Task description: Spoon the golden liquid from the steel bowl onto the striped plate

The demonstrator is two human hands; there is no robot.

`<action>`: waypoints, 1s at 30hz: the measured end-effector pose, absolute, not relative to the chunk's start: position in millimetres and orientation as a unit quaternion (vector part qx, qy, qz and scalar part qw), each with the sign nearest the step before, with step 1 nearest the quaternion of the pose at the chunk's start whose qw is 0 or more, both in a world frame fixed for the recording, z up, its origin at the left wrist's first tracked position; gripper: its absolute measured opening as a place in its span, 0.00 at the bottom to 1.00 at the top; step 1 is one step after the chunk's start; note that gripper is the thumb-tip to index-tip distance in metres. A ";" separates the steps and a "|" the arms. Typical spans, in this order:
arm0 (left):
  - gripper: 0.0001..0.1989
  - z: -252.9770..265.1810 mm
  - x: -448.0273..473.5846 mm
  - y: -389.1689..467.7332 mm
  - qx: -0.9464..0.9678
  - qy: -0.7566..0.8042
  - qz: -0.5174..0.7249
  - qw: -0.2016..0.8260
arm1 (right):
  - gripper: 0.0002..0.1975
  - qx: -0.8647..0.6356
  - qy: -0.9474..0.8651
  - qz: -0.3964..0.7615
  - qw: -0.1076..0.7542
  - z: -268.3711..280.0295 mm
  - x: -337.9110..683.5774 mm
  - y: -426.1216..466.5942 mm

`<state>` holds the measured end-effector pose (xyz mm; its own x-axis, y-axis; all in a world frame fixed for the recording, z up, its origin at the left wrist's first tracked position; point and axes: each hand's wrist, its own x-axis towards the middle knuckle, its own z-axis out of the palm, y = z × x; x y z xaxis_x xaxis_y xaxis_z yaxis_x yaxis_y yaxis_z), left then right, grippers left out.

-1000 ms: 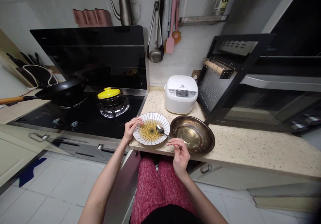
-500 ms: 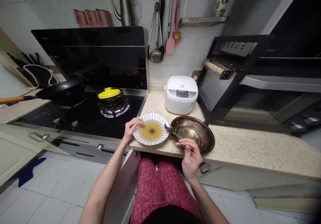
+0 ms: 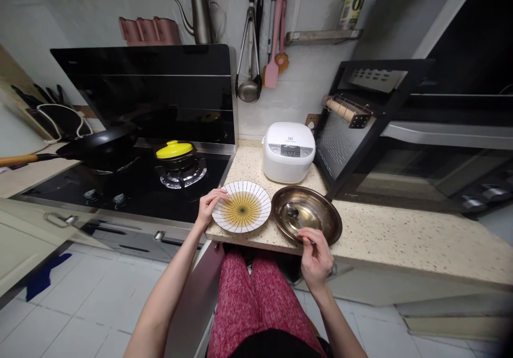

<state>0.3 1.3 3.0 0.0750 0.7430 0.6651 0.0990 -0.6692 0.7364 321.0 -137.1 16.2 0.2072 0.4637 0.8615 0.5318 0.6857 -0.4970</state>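
My right hand (image 3: pixel 316 256) pinches the handle of a metal spoon (image 3: pixel 291 210). The spoon's head is down inside a round metal bowl (image 3: pixel 332 211), which has a little shiny, pale liquid at its bottom. To the bowl's left, at the counter's front edge, lies a white plate with dark radiating lines and a yellow centre (image 3: pixel 256 216). My left hand (image 3: pixel 210 205) grips this plate by its left rim, fingers over the top; the thumb is hidden.
Behind the bowl stands a white rice cooker (image 3: pixel 289 160). On the left, the gas stove (image 3: pixel 136 189) carries a yellow-lidded pot (image 3: pixel 174 150) and a black wok (image 3: pixel 100 147). An oven (image 3: pixel 420 171) is at the right. A cabinet door (image 3: pixel 200 288) stands open below the counter.
My right hand has moved slightly right and down. The spoon's head has gone from above the plate's right edge into the metal bowl. My left hand stays on the plate.
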 end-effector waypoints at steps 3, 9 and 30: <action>0.18 2.9 0.3 1.4 0.683 0.308 0.607 0.264 | 0.08 -0.390 -0.650 -0.054 0.650 15.0 323.5 -137.3; 0.19 4.1 -0.2 0.6 0.689 0.309 0.601 0.261 | 0.13 -0.361 -0.701 -0.096 0.607 7.7 332.5 -135.5; 0.19 2.3 -0.4 1.6 0.687 0.311 0.602 0.261 | 0.19 -0.349 -0.732 -0.116 0.573 3.2 345.1 -135.4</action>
<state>-0.4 1.6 2.3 0.0818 0.7423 0.6651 0.1132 -0.6699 0.7338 345.1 -135.4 3.2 -0.0989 0.3784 0.9204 0.6434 0.7298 -0.2309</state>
